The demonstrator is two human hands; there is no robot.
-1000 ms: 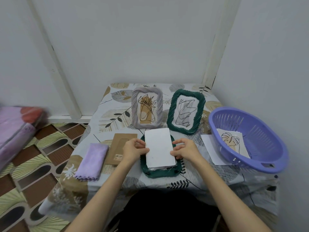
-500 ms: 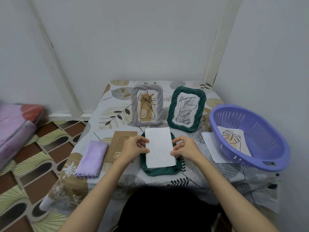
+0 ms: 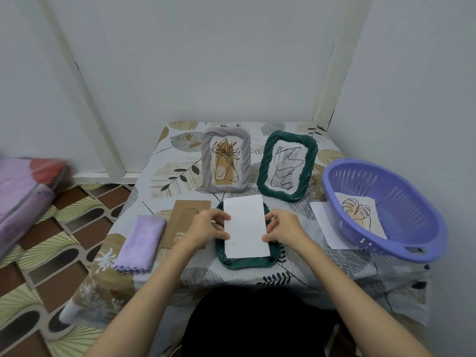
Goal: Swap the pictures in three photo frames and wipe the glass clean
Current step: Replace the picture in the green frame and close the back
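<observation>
A dark green frame (image 3: 246, 262) lies face down at the table's front middle. A white picture sheet (image 3: 245, 228) lies blank side up on it. My left hand (image 3: 208, 228) pinches the sheet's left edge and my right hand (image 3: 282, 228) pinches its right edge. Behind them a grey frame (image 3: 226, 161) with a plant drawing and a second green frame (image 3: 287, 166) with a scribble drawing stand upright. A brown cardboard backing (image 3: 185, 222) lies left of my left hand, and a folded lilac cloth (image 3: 141, 243) lies beyond it.
A purple plastic basket (image 3: 386, 212) at the right holds a leaf drawing (image 3: 358, 212); another white sheet (image 3: 324, 222) pokes out from under it. The table (image 3: 257, 276) carries a leaf-print cloth. Walls close in behind and on the right. A pink bundle (image 3: 20, 191) lies on the floor at left.
Both hands have stayed on the white sheet's edges. The view has shifted slightly; the sheet sits about where it was on the face-down frame.
</observation>
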